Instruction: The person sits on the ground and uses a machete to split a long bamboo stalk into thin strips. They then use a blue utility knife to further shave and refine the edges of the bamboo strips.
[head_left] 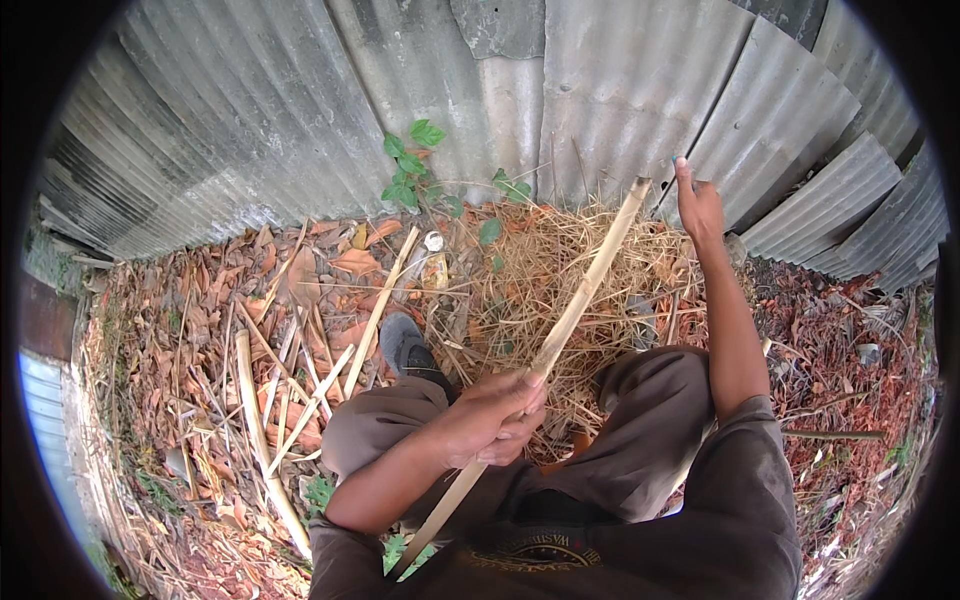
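My left hand point(495, 425) is wrapped around a long split bamboo strip point(590, 285). The strip slants from low beside my shirt up toward the metal fence, its cut upper end pale and blunt. Out to the right, my right hand point(702, 208) is raised near the fence, beyond the strip's upper end and apart from it. Its fingers are curled with the thumb pointing up, and a small bluish spot shows by the thumb tip. What that hand holds, if anything, I cannot make out.
Corrugated metal sheets point(640, 90) form a fence ahead. Fine straw-like shavings point(520, 275) lie between my feet. Several bamboo pieces point(255, 410) rest on dry leaves point(180, 320) at the left. A green plant point(408, 170) grows against the fence. Reddish litter point(840, 360) covers the right side.
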